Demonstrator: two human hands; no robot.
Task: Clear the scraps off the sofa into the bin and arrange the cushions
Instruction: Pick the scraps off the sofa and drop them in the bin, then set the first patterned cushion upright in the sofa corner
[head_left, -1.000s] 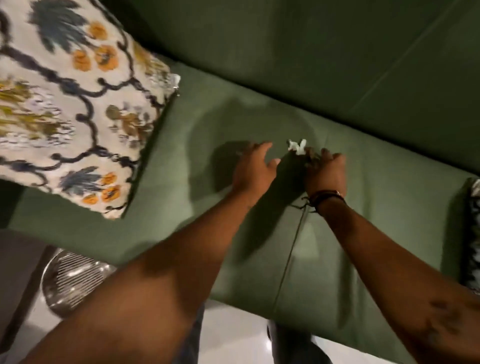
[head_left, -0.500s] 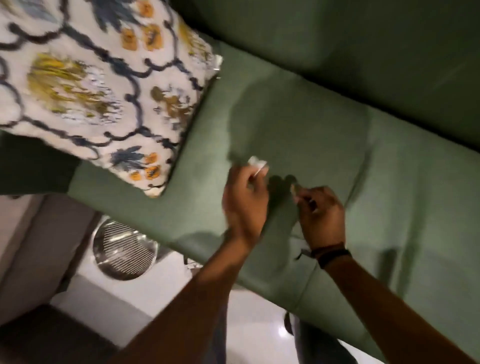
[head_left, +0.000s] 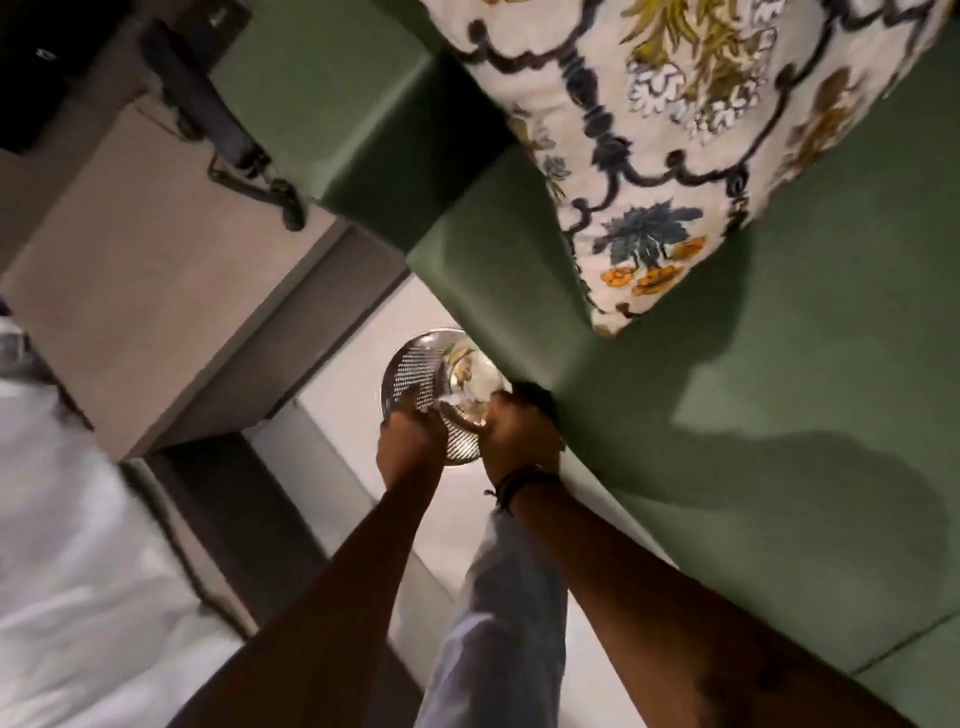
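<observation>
Hands (head_left: 457, 436) together over perforated metal bin (head_left: 415, 374) beside sofa (head_left: 779, 415).

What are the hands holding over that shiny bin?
It cannot be told. Both the left hand and the right hand are curled over the bin, but any scraps in them are hidden.

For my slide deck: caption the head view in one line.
Both hands, left hand and right hand, reach over the perforated metal bin beside the green sofa, below a floral cushion.
</observation>
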